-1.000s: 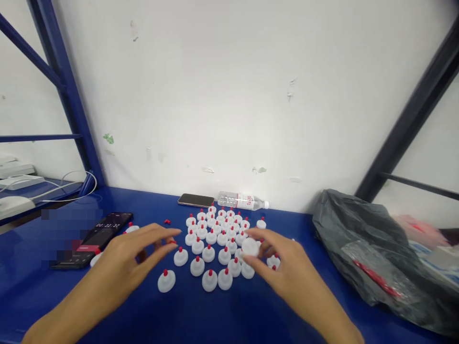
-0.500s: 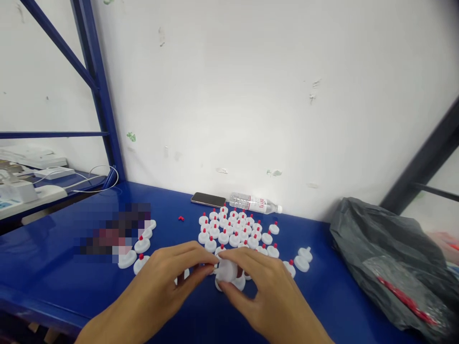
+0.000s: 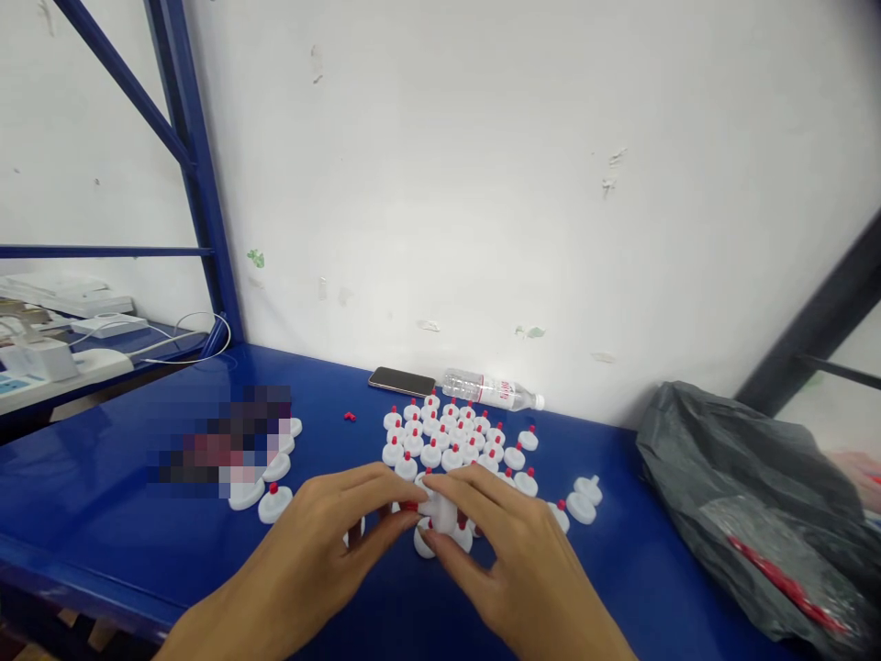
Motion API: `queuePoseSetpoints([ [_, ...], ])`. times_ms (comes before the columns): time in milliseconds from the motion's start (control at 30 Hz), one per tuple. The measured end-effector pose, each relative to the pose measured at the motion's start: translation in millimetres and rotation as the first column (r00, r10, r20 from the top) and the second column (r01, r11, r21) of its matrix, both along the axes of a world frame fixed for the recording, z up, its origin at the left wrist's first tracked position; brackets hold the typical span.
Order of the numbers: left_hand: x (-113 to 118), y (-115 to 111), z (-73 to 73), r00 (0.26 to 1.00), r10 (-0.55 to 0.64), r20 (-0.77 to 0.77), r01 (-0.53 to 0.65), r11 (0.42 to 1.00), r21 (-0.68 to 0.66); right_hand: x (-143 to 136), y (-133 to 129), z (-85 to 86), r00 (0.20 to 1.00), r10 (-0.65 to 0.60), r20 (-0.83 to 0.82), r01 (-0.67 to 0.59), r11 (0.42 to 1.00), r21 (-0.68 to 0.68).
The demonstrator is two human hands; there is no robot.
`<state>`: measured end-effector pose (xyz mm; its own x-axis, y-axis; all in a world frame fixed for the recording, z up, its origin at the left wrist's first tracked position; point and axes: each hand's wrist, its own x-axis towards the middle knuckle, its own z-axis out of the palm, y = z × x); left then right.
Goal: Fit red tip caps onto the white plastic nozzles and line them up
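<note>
My right hand (image 3: 513,537) grips a white round nozzle cap (image 3: 444,516) between thumb and fingers, its spout turned to the left. My left hand (image 3: 330,528) pinches a small red tip (image 3: 411,506) at the end of that spout. Fingertips partly hide where the two pieces meet. Around and beyond my hands stand several white caps with red tips (image 3: 430,453) in a cluster on the blue table. To the right lie white caps without red tips (image 3: 582,507). More caps (image 3: 275,504) stand to the left of my left hand.
A phone (image 3: 403,381) and a clear plastic bottle (image 3: 490,389) lie by the wall. Loose red tips (image 3: 350,417) rest left of the cluster. At right is a dark plastic bag (image 3: 730,459) with a clear bag of red pieces (image 3: 785,578). A blurred patch covers something at left.
A red tip now shows between my left fingers at the spout. The cap has turned slightly in my right hand. The view has shifted a little.
</note>
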<state>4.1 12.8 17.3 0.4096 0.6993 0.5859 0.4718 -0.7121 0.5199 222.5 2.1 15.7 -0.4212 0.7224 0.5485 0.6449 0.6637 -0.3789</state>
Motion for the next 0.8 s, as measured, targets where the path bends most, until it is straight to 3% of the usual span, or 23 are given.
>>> queuePoseSetpoints([
  [133,0,2,-2.0,0.996,0.080,-0.042,-0.080,0.997,-0.008,4,2,-5.8,1.000,0.001,-0.001,-0.001,0.999,0.049],
  [433,2,-4,-11.0,0.988,0.049,-0.148,-0.054,0.998,-0.033,6,4,-5.9,0.993,0.086,-0.081,-0.072,0.984,0.161],
  [600,3,-8,-9.4,0.991,0.027,-0.131,-0.023,0.999,0.027,4,4,-2.7,0.989,0.103,-0.110,-0.080,0.978,0.192],
  [800,-1,-6,-10.7,0.988,0.021,-0.154,0.009,0.982,0.189,-1,2,2.0,0.984,0.130,-0.121,-0.105,0.976,0.193],
])
